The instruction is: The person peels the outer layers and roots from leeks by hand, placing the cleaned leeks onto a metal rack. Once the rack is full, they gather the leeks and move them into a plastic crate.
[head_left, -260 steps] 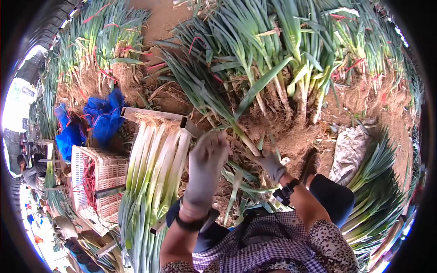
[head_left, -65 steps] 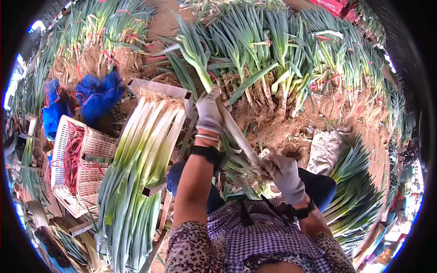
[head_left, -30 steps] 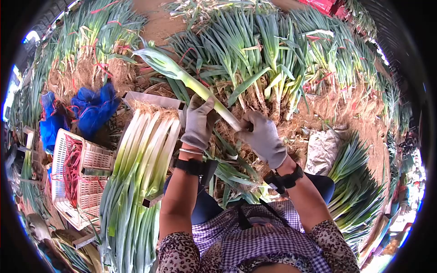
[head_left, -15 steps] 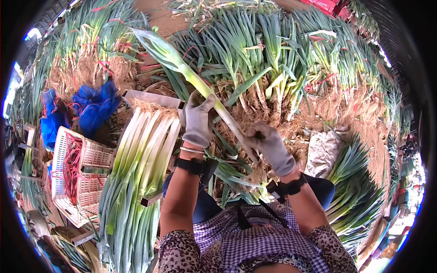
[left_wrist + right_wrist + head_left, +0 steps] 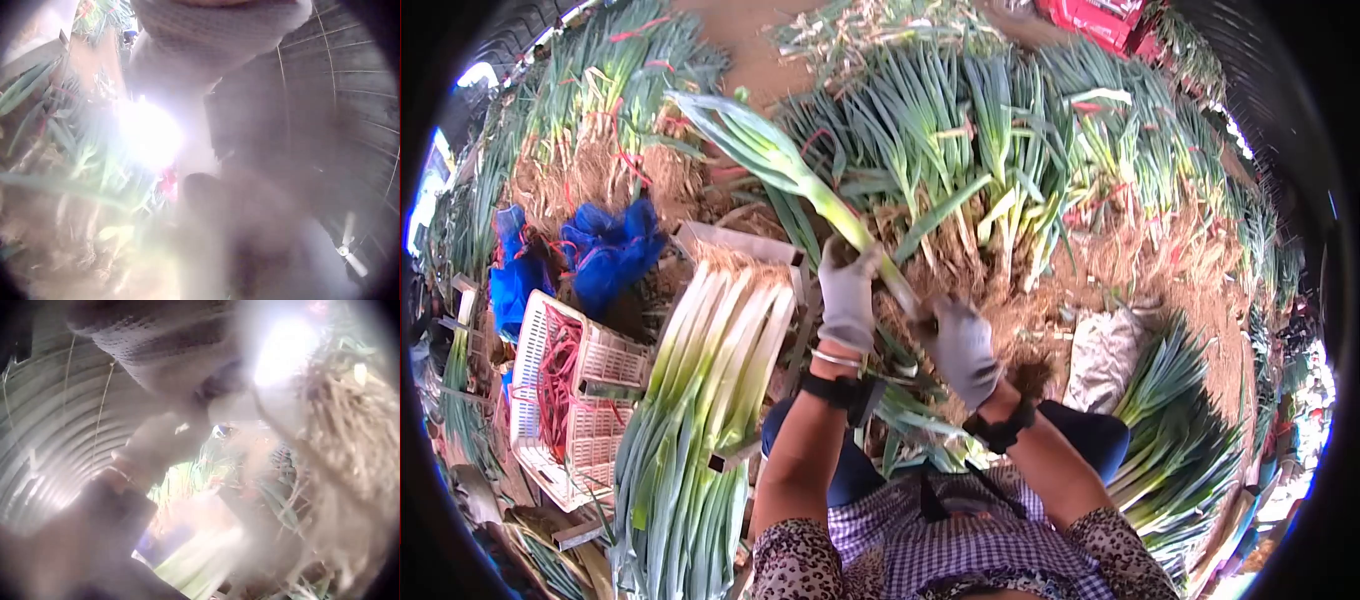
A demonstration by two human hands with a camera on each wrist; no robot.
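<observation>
A leek (image 5: pixel 835 212) slants across the middle of the head view, its green leaves up to the left and its pale stem down to the right. My gloved left hand (image 5: pixel 847 295) grips the stem about midway, thumb over it. Lower down, the curled fingers of my gloved right hand (image 5: pixel 962 348) pinch the stem and cover its end. A brown root tuft (image 5: pixel 1030 375) shows just beyond that hand; stringy roots (image 5: pixel 350 450) also fill the right side of the right wrist view. The left glove (image 5: pixel 219 44) is blurred in the left wrist view.
Trimmed leeks (image 5: pixel 725 340) lie side by side on a metal rack (image 5: pixel 740 240) at left. Beside it are a white basket (image 5: pixel 605 410) with red ties and blue netting (image 5: pixel 610 245). Rooted leek bundles (image 5: pixel 960 130) stand ahead; more leeks (image 5: pixel 1185 440) and a pale sack (image 5: pixel 1103 355) lie at right.
The right hand, near the root end earlier, went up the stem, then slid down, and now holds its lower part. The left hand keeps its hold. The leek's leafy top has swung left.
</observation>
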